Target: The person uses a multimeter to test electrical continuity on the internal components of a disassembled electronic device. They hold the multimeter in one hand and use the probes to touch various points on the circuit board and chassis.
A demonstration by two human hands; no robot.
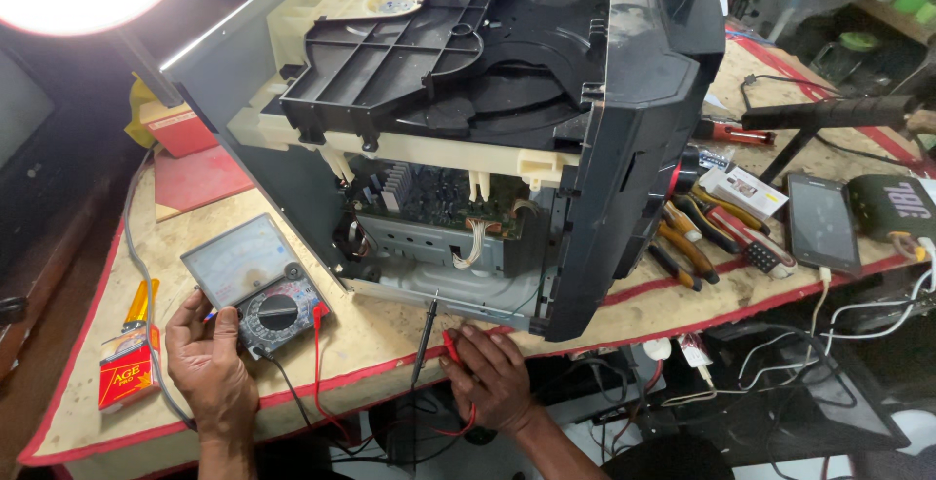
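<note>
Left hand (pixel 207 361) gripping analog multimeter (pixel 258 285) at its dial; right hand (pixel 490 375) clamped on red and black probes (pixel 426 336) beside opened stereo chassis (pixel 468 139)

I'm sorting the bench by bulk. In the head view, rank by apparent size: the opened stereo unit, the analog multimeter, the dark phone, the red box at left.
1. opened stereo unit
2. analog multimeter
3. dark phone and red box: look alike, not ranked.

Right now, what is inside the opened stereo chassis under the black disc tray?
Under the black disc tray and its cream frame, a green circuit board, white ribbon wires and a grey metal bracket show. Anything deeper is hidden by the tray and the black front panel.
</note>
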